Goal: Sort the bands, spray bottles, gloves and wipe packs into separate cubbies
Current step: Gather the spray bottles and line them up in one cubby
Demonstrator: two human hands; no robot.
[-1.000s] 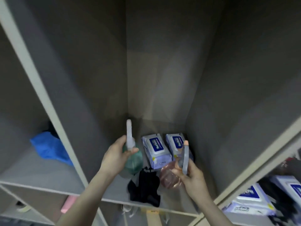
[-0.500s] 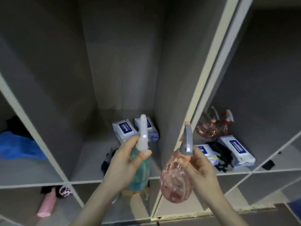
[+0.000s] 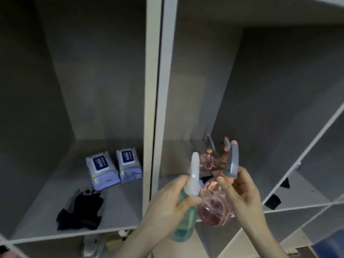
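Since a moment ago my view has swung right: the white divider (image 3: 154, 90) that stood right of centre now runs down the middle of the frame, and both bottles have travelled with me to the mouth of the right cubby (image 3: 186, 157). That cubby already holds two pink spray bottles (image 3: 214, 161) at centre right, so I judge these two belong there next.

My left hand (image 3: 165, 203) wraps the neck of the teal bottle (image 3: 186, 220), a slim translucent cylinder with a smooth white trigger head. My right hand (image 3: 243, 192) curls round the neck of the pink bottle (image 3: 214, 207), a round, ribbed, glassy-looking bulb with a matte grey trigger. The two bottles sit just beside each other, perhaps touching.

In the left cubby, lower left, lie limp black gloves (image 3: 80, 211) and two soft plastic wipe packs (image 3: 113, 168), still unsorted.
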